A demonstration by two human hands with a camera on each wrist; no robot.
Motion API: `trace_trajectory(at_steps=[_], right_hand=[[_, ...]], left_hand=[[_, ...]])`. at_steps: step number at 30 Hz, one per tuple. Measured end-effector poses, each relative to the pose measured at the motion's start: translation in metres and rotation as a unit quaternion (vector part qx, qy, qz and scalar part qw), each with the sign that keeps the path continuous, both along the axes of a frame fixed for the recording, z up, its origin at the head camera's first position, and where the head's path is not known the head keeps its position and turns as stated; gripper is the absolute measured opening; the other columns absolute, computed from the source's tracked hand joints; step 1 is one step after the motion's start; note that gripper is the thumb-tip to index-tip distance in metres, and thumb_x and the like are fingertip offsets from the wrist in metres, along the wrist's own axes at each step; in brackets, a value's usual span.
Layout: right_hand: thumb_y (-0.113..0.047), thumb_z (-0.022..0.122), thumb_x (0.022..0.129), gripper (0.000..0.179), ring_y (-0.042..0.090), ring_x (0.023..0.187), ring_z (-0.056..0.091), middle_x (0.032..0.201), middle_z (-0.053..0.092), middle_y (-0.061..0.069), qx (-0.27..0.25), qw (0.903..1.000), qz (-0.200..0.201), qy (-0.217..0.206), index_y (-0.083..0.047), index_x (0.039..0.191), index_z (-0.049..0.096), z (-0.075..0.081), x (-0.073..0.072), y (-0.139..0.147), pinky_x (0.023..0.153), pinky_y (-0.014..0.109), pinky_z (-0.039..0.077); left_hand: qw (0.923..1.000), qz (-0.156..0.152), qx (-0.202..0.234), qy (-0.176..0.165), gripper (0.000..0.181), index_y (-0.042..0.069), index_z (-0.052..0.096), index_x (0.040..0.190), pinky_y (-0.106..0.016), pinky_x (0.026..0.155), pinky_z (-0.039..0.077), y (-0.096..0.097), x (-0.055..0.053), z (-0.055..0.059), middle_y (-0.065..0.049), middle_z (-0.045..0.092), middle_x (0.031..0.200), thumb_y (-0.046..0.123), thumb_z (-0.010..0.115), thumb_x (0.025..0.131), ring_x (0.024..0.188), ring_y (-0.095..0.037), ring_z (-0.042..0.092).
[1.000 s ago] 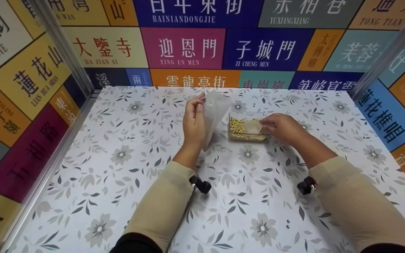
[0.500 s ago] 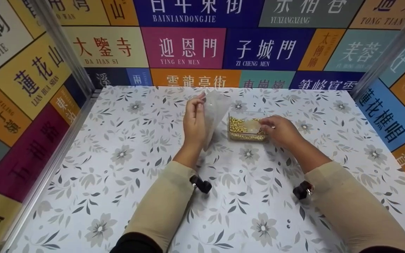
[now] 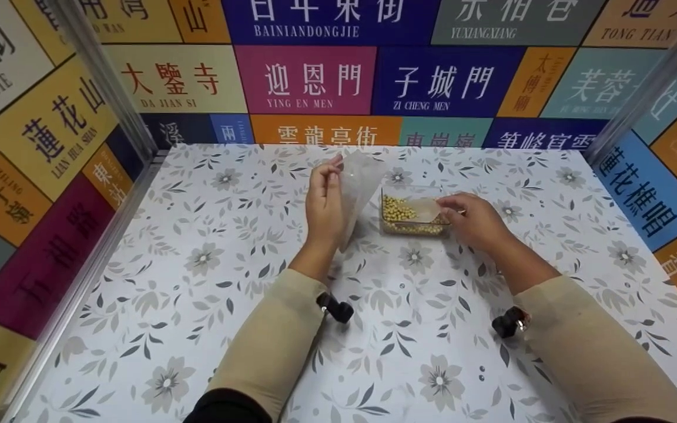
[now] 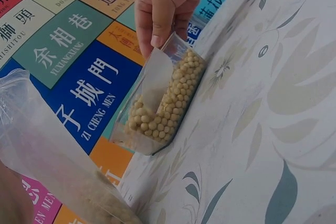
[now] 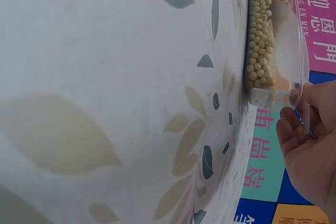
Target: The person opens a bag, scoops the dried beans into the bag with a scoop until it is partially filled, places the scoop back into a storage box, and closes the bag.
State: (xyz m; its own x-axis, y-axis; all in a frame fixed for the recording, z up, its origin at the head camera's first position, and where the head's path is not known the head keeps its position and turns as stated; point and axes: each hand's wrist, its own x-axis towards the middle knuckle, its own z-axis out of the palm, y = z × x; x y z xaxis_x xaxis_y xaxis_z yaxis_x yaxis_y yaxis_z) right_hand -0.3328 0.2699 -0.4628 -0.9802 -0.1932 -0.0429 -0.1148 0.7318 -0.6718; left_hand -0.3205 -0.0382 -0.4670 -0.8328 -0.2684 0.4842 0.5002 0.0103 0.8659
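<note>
My left hand (image 3: 324,205) holds a clear plastic bag (image 3: 363,182) upright, its fingers at the bag's left side. Soybeans (image 4: 105,205) show in the lower part of the bag in the left wrist view. Right of the bag stands a clear rectangular container (image 3: 386,218), partly filled with soybeans (image 3: 397,207). With thumb and fingers, my right hand (image 3: 479,220) pinches a translucent, flat-looking scoop (image 3: 426,209) at the container's right end. The scoop's blade (image 4: 157,74) slants down inside the container among the beans, and its lower edge is hidden there.
A white table (image 3: 256,341) with a grey floral print lies under everything. Walls of coloured sign panels (image 3: 306,79) stand at the back and sides. Metal posts (image 3: 121,88) mark the corners. A small black device (image 3: 335,308) sits at each sleeve cuff.
My right hand has shifted slightly, and the scoop dipped among the beans and now shows more of its blade. The left hand and the bag have stayed in place.
</note>
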Motion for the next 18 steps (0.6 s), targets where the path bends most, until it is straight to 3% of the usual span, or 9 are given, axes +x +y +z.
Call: trace_trajectory(at_steps=[9, 18], right_hand=[[-0.025, 0.057, 0.117, 0.039, 0.041, 0.138, 0.06, 0.158, 0.06, 0.019, -0.027, 0.9992, -0.003, 0.03, -0.008, 0.15, 0.065, 0.001, 0.005, 0.006, 0.115, 0.056, 0.052], [-0.025, 0.055, 0.117, 0.041, 0.042, 0.157, 0.048, 0.163, 0.058, 0.02, -0.047, 0.9983, -0.023, 0.025, -0.008, 0.154, 0.062, -0.003, 0.007, 0.017, 0.131, 0.061, 0.04]], left_hand=[[1.0, -0.002, 0.001, -0.002, 0.019, 0.002, 0.058, 0.121, -0.033, 0.129, 0.045, 0.0, 0.0, -0.001, -0.017, 0.064, 0.156, 0.011, 0.04, 0.119, 0.148, -0.025, 0.061], [0.9999, 0.006, -0.011, -0.002, 0.019, 0.003, 0.058, 0.12, -0.032, 0.128, 0.046, -0.001, 0.0, 0.0, -0.014, 0.066, 0.156, 0.01, 0.041, 0.118, 0.146, -0.024, 0.062]])
